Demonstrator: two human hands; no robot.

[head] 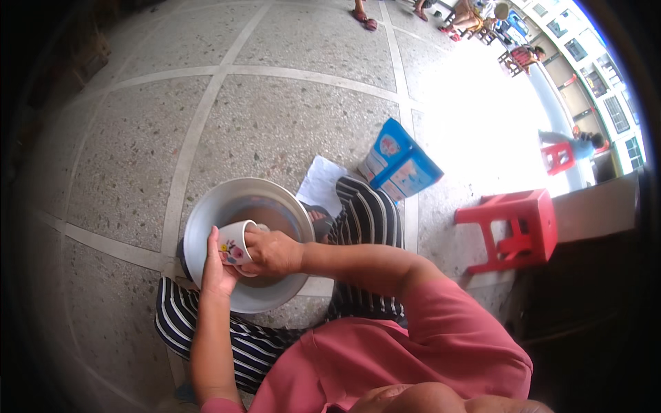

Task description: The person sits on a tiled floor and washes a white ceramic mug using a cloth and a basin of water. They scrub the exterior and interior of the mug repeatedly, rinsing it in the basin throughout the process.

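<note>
Above a round metal basin (248, 302) of brownish water, my left hand (219, 271) supports a white mug (233, 247) with a printed flower pattern. The mug lies tilted on its side, its mouth towards the right. My right hand (273, 252) is at that mouth, with fingers reaching inside and others against the rim. Something small and pale (262, 227) shows beside the right knuckles; its kind is unclear. The fingertips inside the mug are hidden.
The basin stands on a speckled terrazzo floor (289, 124) between my knees. Beyond my right foot are a white sheet (321, 180) and a blue plastic packet (400, 162). A red plastic stool (542, 227) is at the right. Several people are far off at the upper right.
</note>
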